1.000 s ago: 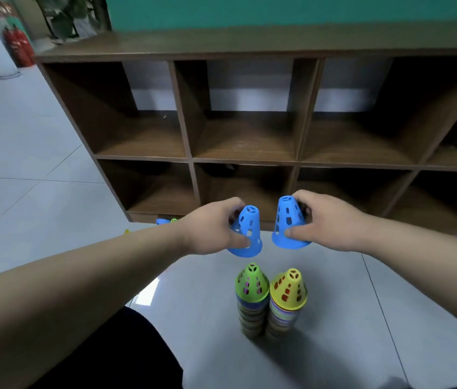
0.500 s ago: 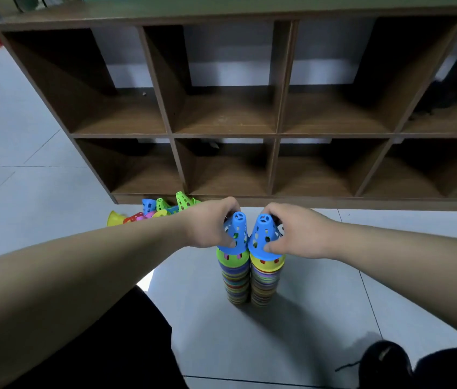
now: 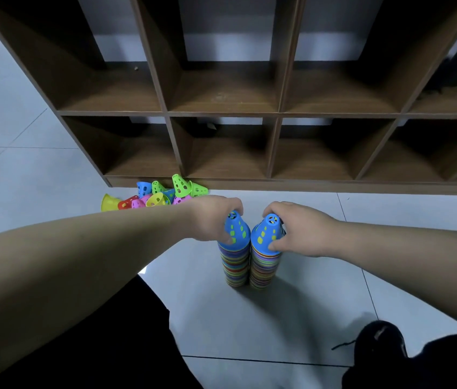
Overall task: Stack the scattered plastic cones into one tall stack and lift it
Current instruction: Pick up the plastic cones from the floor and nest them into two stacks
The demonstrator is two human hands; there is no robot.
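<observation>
nearest, a black trouser leg (image 3: 115,341) fills the seven o'clock corner of the view and a black shoe (image 3: 379,346) with a loose lace sits at five o'clock, both on the pale tiled floor (image 3: 249,318).

just past them, near the middle, two striped stacks of cones stand upright on the floor, side by side and touching: the left stack (image 3: 235,266) and, at its three o'clock, the right stack (image 3: 263,270). each is capped with a perforated blue cone, seated down on the stack.

the left hand (image 3: 210,220) comes in from nine o'clock and grasps the left blue cone (image 3: 237,231), fingers curled over its tip and thumb pressed at its lower rim. the right hand (image 3: 303,234) comes in from three o'clock and grasps the right blue cone (image 3: 263,234) the same way, fingers on the tip, thumb at the rim.

farther off, at eleven o'clock from the stacks, a loose heap of cones (image 3: 154,195) in green, blue, yellow, pink and red lies on the floor, partly hidden behind the left forearm and close against the foot of a brown wooden shelf unit (image 3: 221,115), whose open cubbies span the far side from ten to two o'clock.
</observation>
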